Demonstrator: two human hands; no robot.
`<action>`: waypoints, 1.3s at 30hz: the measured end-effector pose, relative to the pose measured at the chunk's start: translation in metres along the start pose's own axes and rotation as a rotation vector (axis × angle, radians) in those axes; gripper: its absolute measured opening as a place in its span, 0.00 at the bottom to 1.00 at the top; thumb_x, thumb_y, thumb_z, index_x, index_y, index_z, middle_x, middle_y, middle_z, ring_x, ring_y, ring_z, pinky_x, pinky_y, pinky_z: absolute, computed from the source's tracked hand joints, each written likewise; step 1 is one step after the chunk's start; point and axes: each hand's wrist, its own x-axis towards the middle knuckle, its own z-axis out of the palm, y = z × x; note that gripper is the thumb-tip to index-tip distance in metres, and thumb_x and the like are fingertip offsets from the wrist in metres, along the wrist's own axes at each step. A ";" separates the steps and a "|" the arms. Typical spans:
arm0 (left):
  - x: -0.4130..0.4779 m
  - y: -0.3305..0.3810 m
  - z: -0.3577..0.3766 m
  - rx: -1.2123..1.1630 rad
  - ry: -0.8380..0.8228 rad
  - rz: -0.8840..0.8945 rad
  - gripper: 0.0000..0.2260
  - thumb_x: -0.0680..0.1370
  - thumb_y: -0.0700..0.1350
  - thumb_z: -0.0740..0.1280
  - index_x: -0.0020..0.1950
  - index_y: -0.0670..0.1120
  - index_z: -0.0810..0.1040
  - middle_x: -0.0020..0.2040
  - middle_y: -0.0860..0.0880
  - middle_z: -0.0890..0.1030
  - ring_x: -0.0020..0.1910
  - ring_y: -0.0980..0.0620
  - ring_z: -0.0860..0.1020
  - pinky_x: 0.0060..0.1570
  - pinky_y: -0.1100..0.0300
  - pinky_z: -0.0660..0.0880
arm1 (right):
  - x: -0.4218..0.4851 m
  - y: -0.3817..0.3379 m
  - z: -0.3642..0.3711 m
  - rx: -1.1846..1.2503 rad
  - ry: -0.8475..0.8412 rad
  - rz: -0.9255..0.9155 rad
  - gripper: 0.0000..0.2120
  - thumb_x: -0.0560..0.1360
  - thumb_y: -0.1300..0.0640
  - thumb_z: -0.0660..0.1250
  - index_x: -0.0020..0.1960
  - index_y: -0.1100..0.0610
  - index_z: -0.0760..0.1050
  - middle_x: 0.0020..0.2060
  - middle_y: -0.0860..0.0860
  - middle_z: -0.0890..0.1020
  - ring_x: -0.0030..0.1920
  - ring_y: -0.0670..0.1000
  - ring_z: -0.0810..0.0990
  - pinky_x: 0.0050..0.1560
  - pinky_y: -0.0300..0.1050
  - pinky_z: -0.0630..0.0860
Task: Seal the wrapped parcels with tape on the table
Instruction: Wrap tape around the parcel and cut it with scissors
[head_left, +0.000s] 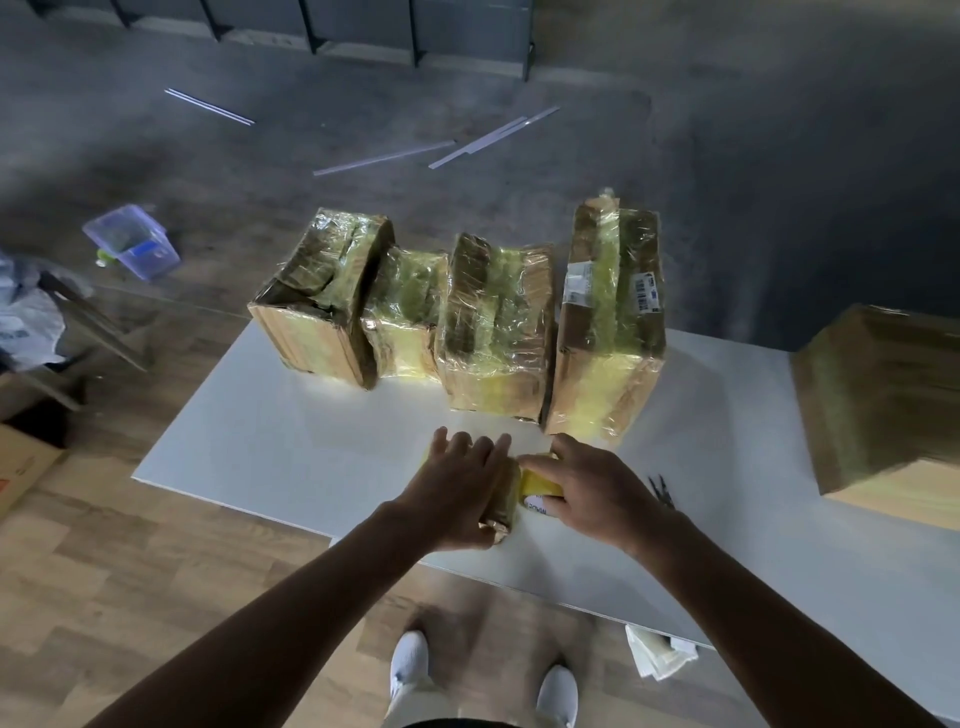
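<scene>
1. Two white shoes (410, 670) stand on the wooden floor at bottom centre, below the near edge of the white rectangular table (260, 441).
2. Upper left: a clear plastic tub (132, 241) lies on the floor, well apart from the table.
3. Centre, along the table's far edge: a row of four film-wrapped cardboard parcels banded in yellow tape. From left to right they are the broad leftmost parcel (322, 296), the low second parcel (405, 312), the third parcel (496, 322) and the tall fourth parcel (608, 322). They stand close together and appear already sealed.
4. Lower centre: the left hand (457, 488) lies flat, fingers straight, pressing on a small brown film-wrapped parcel (501, 517) near the table's front.
5. Just right of it, the right hand (592, 488) curls its fingers round a yellow roll of tape (540, 487), which touches the small parcel's right end. The two hands are nearly together.
6. Right of that hand lies a thin dark tool (662, 491) of a kind that cannot be told. At the right edge of the frame sits a large brown cardboard box (883, 410).
7. Step in hand, as judged: tape is being started on the small parcel. The next move calls for steady downward pressure from the flat hand while the roll is drawn across or around the parcel, then for cutting the strip.
</scene>
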 end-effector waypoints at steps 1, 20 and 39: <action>-0.001 -0.002 0.000 -0.030 -0.005 0.003 0.48 0.68 0.62 0.70 0.79 0.46 0.47 0.67 0.44 0.68 0.65 0.42 0.66 0.70 0.43 0.55 | 0.001 -0.001 -0.001 0.023 -0.009 0.010 0.24 0.74 0.51 0.70 0.69 0.49 0.72 0.49 0.55 0.75 0.43 0.54 0.78 0.40 0.38 0.66; -0.040 -0.047 0.035 -0.729 0.188 -0.023 0.40 0.64 0.56 0.73 0.72 0.57 0.60 0.58 0.53 0.67 0.58 0.54 0.68 0.57 0.63 0.71 | 0.000 0.002 -0.023 0.233 0.140 -0.092 0.28 0.73 0.53 0.69 0.71 0.42 0.66 0.47 0.46 0.74 0.41 0.45 0.71 0.39 0.30 0.66; -0.053 -0.083 0.009 0.019 -0.081 -0.119 0.48 0.69 0.58 0.75 0.77 0.37 0.52 0.74 0.40 0.62 0.75 0.40 0.57 0.71 0.38 0.59 | 0.029 -0.023 0.020 -0.197 0.037 -0.046 0.32 0.54 0.53 0.84 0.56 0.53 0.80 0.32 0.52 0.74 0.28 0.52 0.76 0.29 0.44 0.73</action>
